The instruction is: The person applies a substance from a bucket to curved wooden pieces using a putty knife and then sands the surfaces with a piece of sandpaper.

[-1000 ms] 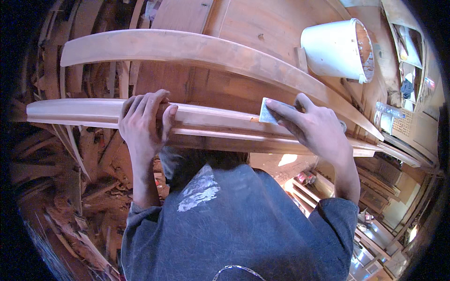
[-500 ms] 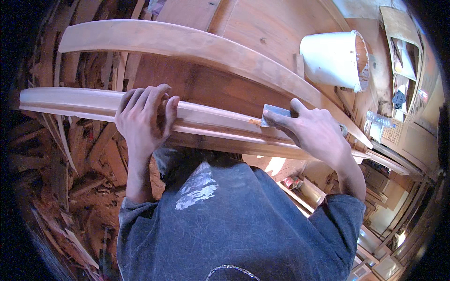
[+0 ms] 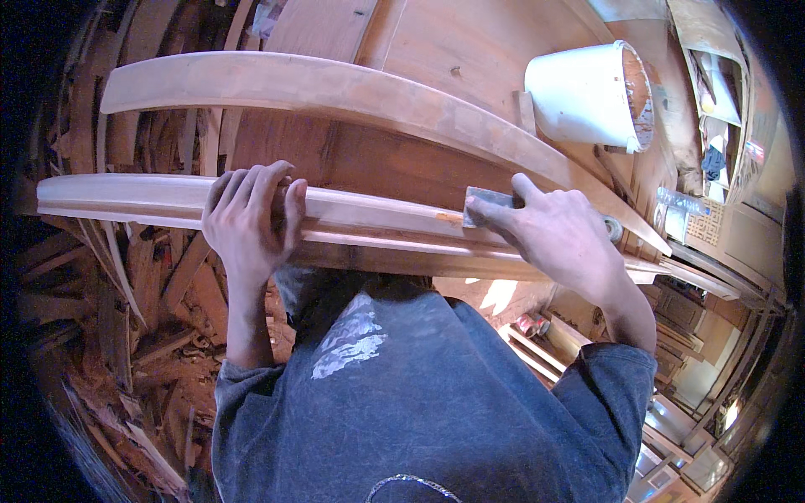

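Note:
A long moulded wooden rail (image 3: pixel 369 210) lies across in front of me, with a grooved face. My left hand (image 3: pixel 249 216) is closed over the rail left of the middle, fingers over its far edge and thumb on the near side. My right hand (image 3: pixel 563 230) grips a putty knife, its handle mostly hidden in the palm. The knife's flat grey blade (image 3: pixel 486 204) rests against the rail, with my fingers stretched along it. A small patch of orange-brown filler (image 3: pixel 449 216) shows on the wood just left of the blade.
Beyond the rail lies a curved wooden piece (image 3: pixel 335 90) on wide brown boards. A white bucket (image 3: pixel 579 96) lies tipped at the far right, stained inside. Scrap wood (image 3: pixel 180 277) is heaped at the left. Red cans (image 3: pixel 531 324) stand on the lower right.
The view has shifted slightly, so the left end of the rail and the curved piece appear lower. Both hands keep their grips, and the blade stays beside the filler patch.

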Action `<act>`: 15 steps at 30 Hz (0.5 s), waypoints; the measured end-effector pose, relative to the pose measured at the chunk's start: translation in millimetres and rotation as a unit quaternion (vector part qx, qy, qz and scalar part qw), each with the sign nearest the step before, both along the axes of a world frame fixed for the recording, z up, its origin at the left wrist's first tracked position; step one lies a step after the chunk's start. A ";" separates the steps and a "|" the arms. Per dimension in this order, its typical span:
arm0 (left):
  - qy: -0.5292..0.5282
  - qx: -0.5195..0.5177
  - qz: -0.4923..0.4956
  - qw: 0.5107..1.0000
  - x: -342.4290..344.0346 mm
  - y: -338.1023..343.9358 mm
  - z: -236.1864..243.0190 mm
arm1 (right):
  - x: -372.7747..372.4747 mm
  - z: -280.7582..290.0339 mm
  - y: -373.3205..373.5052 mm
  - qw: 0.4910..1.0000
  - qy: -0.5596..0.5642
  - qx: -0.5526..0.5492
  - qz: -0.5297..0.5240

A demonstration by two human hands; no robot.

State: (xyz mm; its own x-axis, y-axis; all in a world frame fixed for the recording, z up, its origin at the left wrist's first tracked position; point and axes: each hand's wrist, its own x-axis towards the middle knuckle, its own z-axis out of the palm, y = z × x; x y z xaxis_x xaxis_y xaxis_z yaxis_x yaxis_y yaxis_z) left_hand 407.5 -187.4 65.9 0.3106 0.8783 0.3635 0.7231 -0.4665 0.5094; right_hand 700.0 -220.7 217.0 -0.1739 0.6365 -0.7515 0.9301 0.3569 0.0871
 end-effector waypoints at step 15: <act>-0.009 -0.005 -0.014 1.000 -5.1 -2.6 -4.8 | -50.3 -58.0 -108.3 0.882 0.183 0.184 -0.394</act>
State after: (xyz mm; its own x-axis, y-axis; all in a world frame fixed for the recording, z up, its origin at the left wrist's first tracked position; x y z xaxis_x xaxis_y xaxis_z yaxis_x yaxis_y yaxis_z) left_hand 402.4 -189.9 61.2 0.3275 0.8735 0.3603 0.7006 -0.4803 0.5276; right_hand 649.7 -329.0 159.0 0.2436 0.8574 -0.4534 0.8664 -0.4025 -0.2956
